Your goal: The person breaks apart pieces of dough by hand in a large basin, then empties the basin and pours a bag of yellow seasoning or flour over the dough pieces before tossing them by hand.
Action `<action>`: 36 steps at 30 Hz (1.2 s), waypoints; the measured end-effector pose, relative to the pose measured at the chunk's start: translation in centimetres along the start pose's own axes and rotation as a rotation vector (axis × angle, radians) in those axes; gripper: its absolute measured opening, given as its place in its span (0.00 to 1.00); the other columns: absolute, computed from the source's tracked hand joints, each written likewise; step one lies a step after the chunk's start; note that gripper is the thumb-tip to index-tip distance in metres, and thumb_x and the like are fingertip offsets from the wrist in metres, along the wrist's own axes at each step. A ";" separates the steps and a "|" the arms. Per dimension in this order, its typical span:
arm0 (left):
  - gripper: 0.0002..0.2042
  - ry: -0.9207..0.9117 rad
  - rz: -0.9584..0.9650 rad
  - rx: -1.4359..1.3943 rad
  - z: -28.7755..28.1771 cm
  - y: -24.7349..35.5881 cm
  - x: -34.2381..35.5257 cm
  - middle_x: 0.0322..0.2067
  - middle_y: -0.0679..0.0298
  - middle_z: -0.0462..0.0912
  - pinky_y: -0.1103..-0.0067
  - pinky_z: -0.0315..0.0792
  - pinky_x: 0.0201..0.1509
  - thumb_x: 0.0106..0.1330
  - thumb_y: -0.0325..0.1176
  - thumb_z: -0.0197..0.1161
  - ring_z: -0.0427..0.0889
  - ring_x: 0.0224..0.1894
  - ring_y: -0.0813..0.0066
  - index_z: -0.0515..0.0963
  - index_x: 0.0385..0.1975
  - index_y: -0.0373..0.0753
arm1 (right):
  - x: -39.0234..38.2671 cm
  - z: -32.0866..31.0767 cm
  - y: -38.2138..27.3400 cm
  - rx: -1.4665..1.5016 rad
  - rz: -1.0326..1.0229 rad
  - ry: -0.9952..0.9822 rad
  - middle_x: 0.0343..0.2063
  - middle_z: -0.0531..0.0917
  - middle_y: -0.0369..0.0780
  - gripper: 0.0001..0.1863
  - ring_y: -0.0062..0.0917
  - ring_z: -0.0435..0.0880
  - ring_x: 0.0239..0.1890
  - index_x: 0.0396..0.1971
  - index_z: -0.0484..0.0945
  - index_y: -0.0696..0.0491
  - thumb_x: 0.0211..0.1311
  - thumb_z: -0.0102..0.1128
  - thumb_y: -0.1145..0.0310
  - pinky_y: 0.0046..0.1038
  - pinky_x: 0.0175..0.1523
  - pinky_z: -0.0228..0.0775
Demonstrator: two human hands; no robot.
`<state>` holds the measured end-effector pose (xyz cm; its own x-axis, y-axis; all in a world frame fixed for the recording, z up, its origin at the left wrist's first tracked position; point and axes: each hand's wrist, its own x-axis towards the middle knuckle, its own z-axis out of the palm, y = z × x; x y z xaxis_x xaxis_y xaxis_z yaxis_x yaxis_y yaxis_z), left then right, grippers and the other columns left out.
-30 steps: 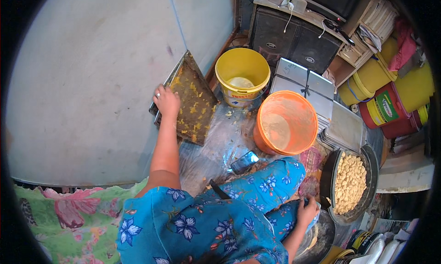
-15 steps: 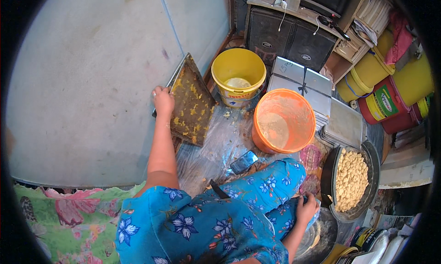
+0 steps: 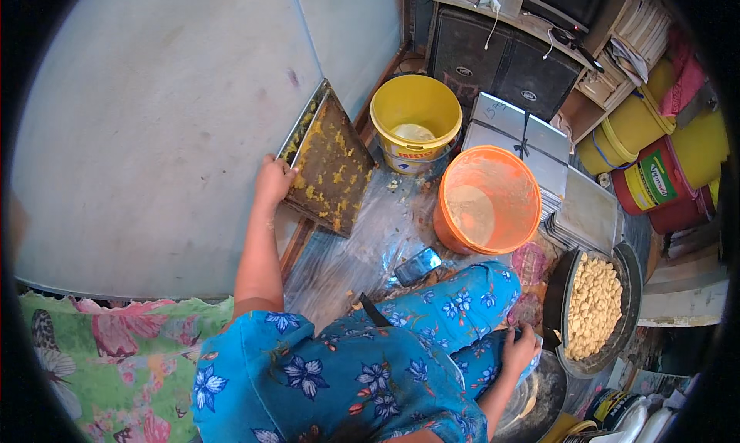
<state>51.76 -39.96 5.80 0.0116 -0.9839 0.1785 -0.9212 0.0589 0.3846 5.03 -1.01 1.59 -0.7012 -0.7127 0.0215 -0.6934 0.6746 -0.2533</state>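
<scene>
My left hand [image 3: 275, 180] is closed on the side edge of a dark flat baking tray [image 3: 330, 166] crusted with yellow residue. The tray leans upright near the wall, and a second thin metal tray [image 3: 306, 119] stands behind it with a narrow gap between. My right hand [image 3: 521, 349] rests by my bent knee in blue flowered cloth, its fingers curled against a pale blue edge. What they hold there, if anything, is hidden. A round dark pan [image 3: 539, 397] lies partly under that forearm.
Past the trays stand a yellow bucket [image 3: 416, 112] and an orange bucket [image 3: 487, 200] with pale residue. A phone [image 3: 417, 266] lies on the plastic-covered floor. To the right are stacked metal sheets [image 3: 582, 204] and a black pan of small dough pieces [image 3: 593, 308]. Speakers [image 3: 469, 58] stand behind.
The front tray's edge has swung away from the one behind, widening the gap between them. My left hand has moved lower along it. My right hand stays by the knee.
</scene>
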 end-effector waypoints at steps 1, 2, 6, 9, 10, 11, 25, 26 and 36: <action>0.13 0.022 0.015 -0.001 -0.1 0.3 -0.1 0.44 0.46 0.71 0.65 0.68 0.46 0.53 0.38 0.63 0.74 0.41 0.48 0.75 0.26 0.31 | 0.0 0.1 0.0 0.001 -0.007 0.002 0.39 0.78 0.43 0.16 0.36 0.74 0.45 0.40 0.74 0.54 0.50 0.58 0.65 0.36 0.58 0.51; 0.13 0.023 0.016 -0.001 -0.2 0.7 -0.1 0.44 0.46 0.71 0.65 0.68 0.46 0.53 0.38 0.63 0.74 0.41 0.48 0.75 0.26 0.31 | 0.0 0.0 0.0 0.002 -0.007 0.004 0.39 0.78 0.43 0.16 0.36 0.74 0.45 0.40 0.74 0.54 0.50 0.58 0.65 0.36 0.58 0.51; 0.17 -0.185 0.007 -0.027 -0.3 1.2 0.8 0.36 0.46 0.71 0.65 0.67 0.42 0.54 0.42 0.62 0.73 0.37 0.49 0.75 0.25 0.30 | -0.1 -0.1 0.1 0.011 0.005 0.003 0.39 0.78 0.43 0.17 0.36 0.74 0.46 0.40 0.74 0.55 0.50 0.59 0.65 0.37 0.59 0.51; 0.19 -0.290 0.069 -0.068 0.4 0.9 1.9 0.30 0.48 0.71 0.66 0.66 0.40 0.54 0.44 0.61 0.72 0.34 0.51 0.74 0.25 0.29 | -0.2 -0.1 0.2 0.001 0.019 0.000 0.40 0.78 0.43 0.17 0.35 0.73 0.46 0.41 0.74 0.55 0.49 0.59 0.64 0.37 0.59 0.51; 0.19 -0.329 0.104 -0.099 0.6 0.9 2.2 0.28 0.48 0.70 0.67 0.66 0.39 0.54 0.44 0.61 0.72 0.34 0.53 0.74 0.25 0.29 | -0.2 -0.2 0.2 -0.015 0.030 0.001 0.40 0.78 0.43 0.18 0.35 0.73 0.47 0.41 0.74 0.55 0.49 0.59 0.64 0.37 0.59 0.51; 0.19 -0.330 0.110 -0.102 1.0 0.9 2.3 0.28 0.48 0.70 0.67 0.66 0.39 0.54 0.44 0.61 0.72 0.34 0.53 0.74 0.25 0.29 | -0.3 -0.1 0.4 -0.016 0.035 0.005 0.40 0.78 0.43 0.18 0.35 0.73 0.47 0.41 0.74 0.55 0.49 0.59 0.64 0.37 0.59 0.51; 0.16 -0.066 0.103 -0.114 2.1 4.3 10.8 0.23 0.45 0.77 0.63 0.69 0.35 0.52 0.41 0.60 0.76 0.28 0.46 0.77 0.23 0.31 | 0.0 0.7 1.2 0.004 -0.030 0.031 0.36 0.79 0.43 0.16 0.36 0.74 0.43 0.38 0.75 0.54 0.49 0.59 0.65 0.37 0.58 0.53; 0.16 -0.065 0.103 -0.109 2.1 4.2 12.2 0.23 0.45 0.77 0.63 0.69 0.35 0.52 0.41 0.60 0.76 0.28 0.46 0.77 0.23 0.31 | 0.0 0.6 0.8 0.008 -0.031 0.029 0.36 0.79 0.43 0.16 0.36 0.74 0.43 0.38 0.75 0.54 0.49 0.59 0.65 0.37 0.58 0.53; 0.18 -0.042 0.194 0.049 2.1 6.1 18.4 0.27 0.47 0.78 0.63 0.70 0.38 0.50 0.45 0.62 0.78 0.32 0.48 0.78 0.24 0.31 | 0.0 0.0 0.7 -0.003 -0.027 0.071 0.35 0.80 0.41 0.13 0.34 0.75 0.42 0.36 0.76 0.54 0.50 0.57 0.66 0.36 0.56 0.54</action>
<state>45.53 -58.05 9.52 -0.1834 -0.9611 0.2063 -0.9224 0.2409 0.3020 4.54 -0.60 1.42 -0.6920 -0.7154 0.0968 -0.7128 0.6559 -0.2486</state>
